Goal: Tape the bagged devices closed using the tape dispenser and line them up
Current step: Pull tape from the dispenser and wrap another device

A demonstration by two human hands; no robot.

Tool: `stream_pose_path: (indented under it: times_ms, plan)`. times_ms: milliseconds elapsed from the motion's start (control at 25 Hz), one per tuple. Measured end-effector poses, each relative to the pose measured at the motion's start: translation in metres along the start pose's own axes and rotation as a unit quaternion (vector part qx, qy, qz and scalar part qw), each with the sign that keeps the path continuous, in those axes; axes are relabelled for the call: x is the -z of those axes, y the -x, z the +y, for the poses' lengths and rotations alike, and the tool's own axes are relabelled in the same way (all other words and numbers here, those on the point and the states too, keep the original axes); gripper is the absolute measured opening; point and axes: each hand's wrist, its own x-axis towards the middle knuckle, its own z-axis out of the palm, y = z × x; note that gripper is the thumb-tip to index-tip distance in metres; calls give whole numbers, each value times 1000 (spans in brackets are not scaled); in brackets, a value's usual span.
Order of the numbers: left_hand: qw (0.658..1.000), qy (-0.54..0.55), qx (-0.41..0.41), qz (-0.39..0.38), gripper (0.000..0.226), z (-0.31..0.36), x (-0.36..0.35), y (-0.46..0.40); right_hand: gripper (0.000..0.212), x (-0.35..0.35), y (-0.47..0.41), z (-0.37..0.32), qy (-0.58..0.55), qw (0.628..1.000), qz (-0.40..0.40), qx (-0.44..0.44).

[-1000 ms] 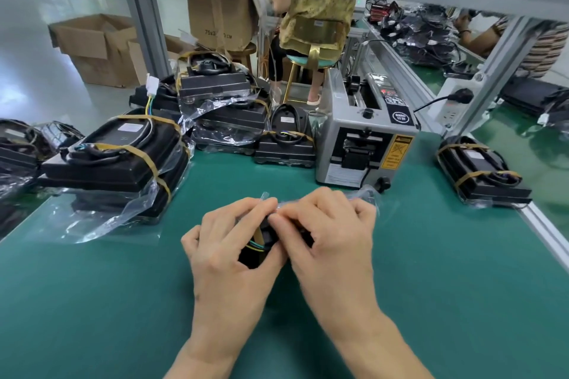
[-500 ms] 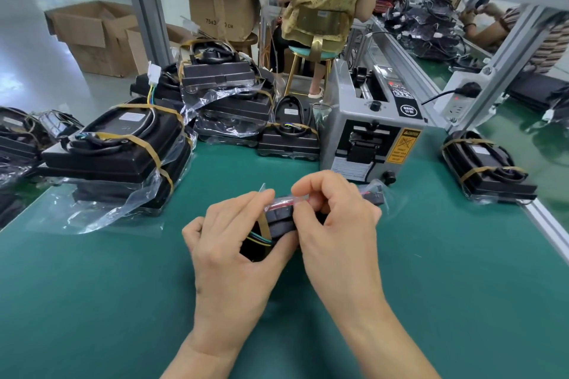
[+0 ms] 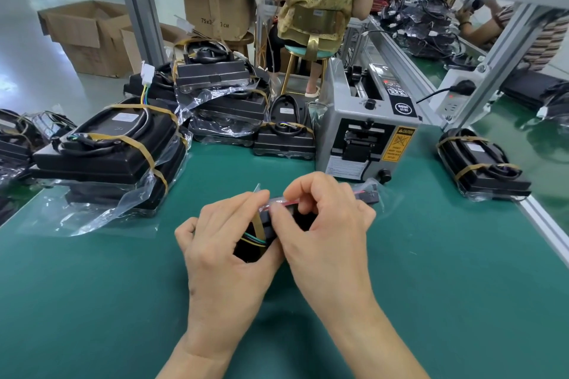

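Mid-bench, near side: both hands work one bagged device [image 3: 278,221], a small black unit in clear plastic with a tan band and coloured wires showing at its left end. It is held just above or on the green bench [image 3: 431,286]; contact with the mat is hidden by the hands.

Left hand [image 3: 224,243]: grip closed around the left end of the device, fingers curled over the top, thumb underneath.

Right hand [image 3: 326,224]: grip closed, fingertips pinching the folded bag flap along the device's upper edge. Whether a tape piece is under those fingers cannot be told.

Tape dispenser [image 3: 366,132]: grey machine just beyond the hands, slightly right, front slot facing the worker. No cut strip can be made out at the outlet.

Progress, as a judgement:
- One banded device in a bag [image 3: 483,163] lies alone at the far right edge of the bench, apart from the others. Likely a finished piece and the start of the line-up.
- Far left, a heap of bagged units [image 3: 104,151] with loose, open bag mouths; behind it a second stack [image 3: 221,92] and a single unit [image 3: 284,138] next to the dispenser. These look untaped.
- The piece in hand looks to be at the fold-and-seal step.

So: early in the batch. Most of the pile is left to tape and line up.
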Motion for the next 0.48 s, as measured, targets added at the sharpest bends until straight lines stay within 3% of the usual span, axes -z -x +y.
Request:
stream_pose_path:
  times_ms: [240, 400, 480]
  plan:
    - [1000, -3, -3, -12, 43, -2, 1, 0, 24, 6, -2, 8, -41, 999, 20, 19]
    - [1000, -2, -7, -8, 45, -5, 2, 0, 20, 32, 0, 29, -93, 989, 114, 28]
    - [1000, -4, -12, -8, 44, -7, 2, 0, 25, 49, -4, 47, -109, 986, 125, -4]
